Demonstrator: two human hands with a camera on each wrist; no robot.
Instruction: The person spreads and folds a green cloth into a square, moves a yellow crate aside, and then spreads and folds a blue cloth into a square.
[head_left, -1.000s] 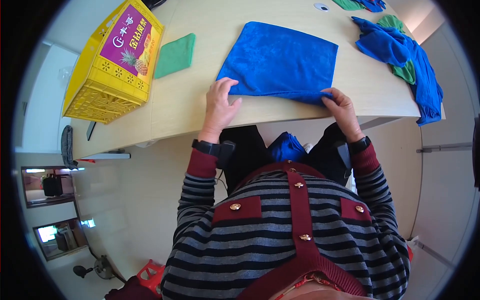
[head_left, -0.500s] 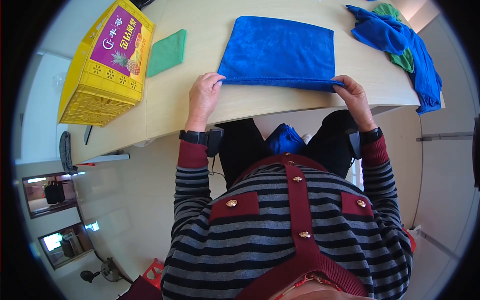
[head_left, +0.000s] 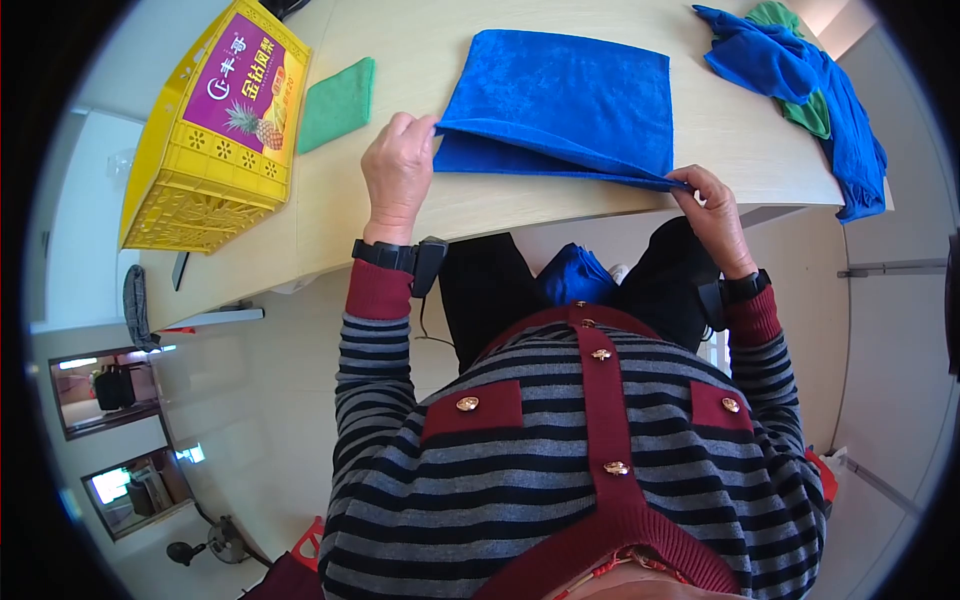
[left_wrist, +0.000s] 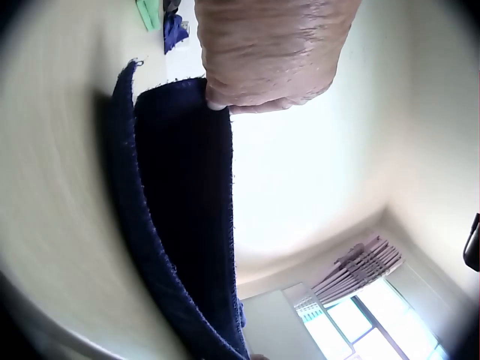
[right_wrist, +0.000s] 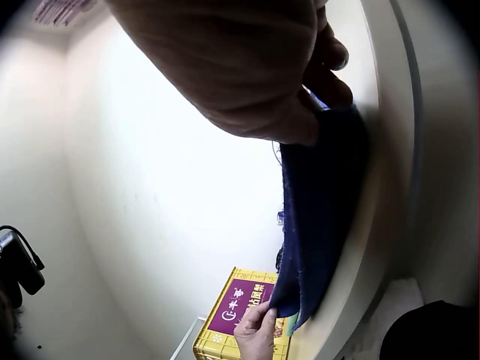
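Note:
A blue cloth point(head_left: 568, 100) lies folded on the pale wooden table point(head_left: 400, 215). My left hand point(head_left: 398, 170) pinches its near-left corner and holds that corner lifted off the table. At the near-right corner, by the table's front edge, my right hand point(head_left: 708, 205) pinches the cloth. The left wrist view shows my left hand point(left_wrist: 264, 52) gripping the dark cloth edge point(left_wrist: 184, 217), which hangs in two layers. In the right wrist view my right hand point(right_wrist: 247, 67) grips the cloth point(right_wrist: 319, 217), and the far hand point(right_wrist: 256, 334) holds its other end.
A yellow plastic crate point(head_left: 215, 125) with a pineapple label stands at the table's left. A folded green cloth point(head_left: 336, 103) lies beside it. A heap of blue and green cloths point(head_left: 810, 95) sits at the right end. Another blue cloth point(head_left: 570, 275) rests on my lap.
My left hand has raised the near-left corner and carried it farther from the front edge. The right hand stays pinching its corner near the edge.

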